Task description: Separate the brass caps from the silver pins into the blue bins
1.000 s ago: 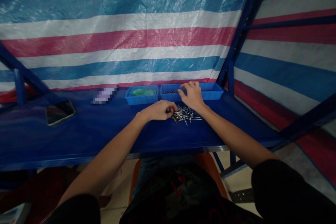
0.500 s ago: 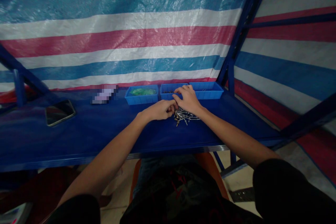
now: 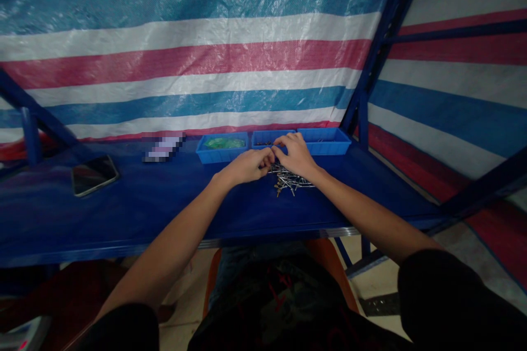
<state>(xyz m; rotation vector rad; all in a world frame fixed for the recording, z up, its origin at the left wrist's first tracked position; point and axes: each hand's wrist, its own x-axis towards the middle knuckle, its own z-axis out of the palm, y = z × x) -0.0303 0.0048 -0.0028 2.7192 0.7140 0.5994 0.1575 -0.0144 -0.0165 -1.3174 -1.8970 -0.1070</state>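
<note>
My left hand (image 3: pixel 253 165) and my right hand (image 3: pixel 293 152) meet over the table, fingertips almost touching. Both are closed in a pinch; whatever sits between the fingers is too small to make out. Beneath and beside my right hand lies a pile of thin silvery metal rods (image 3: pixel 293 182), some with brass-coloured ends. Just behind the hands, the middle blue bin (image 3: pixel 267 135) holds small dark and brassy pieces, partly hidden by my right hand.
The left blue bin (image 3: pixel 200 153) holds green pieces; the right blue bin (image 3: pixel 329 148) has a few small items. A phone (image 3: pixel 94 175) and a pixelated item (image 3: pixel 164 147) lie to the left on the blue table (image 3: pixel 164 219). Blue frame posts and striped sheeting enclose the space.
My left hand has shifted slightly left and up, its fingers still close to my right fingertips. My right hand is nearly where it was.
</note>
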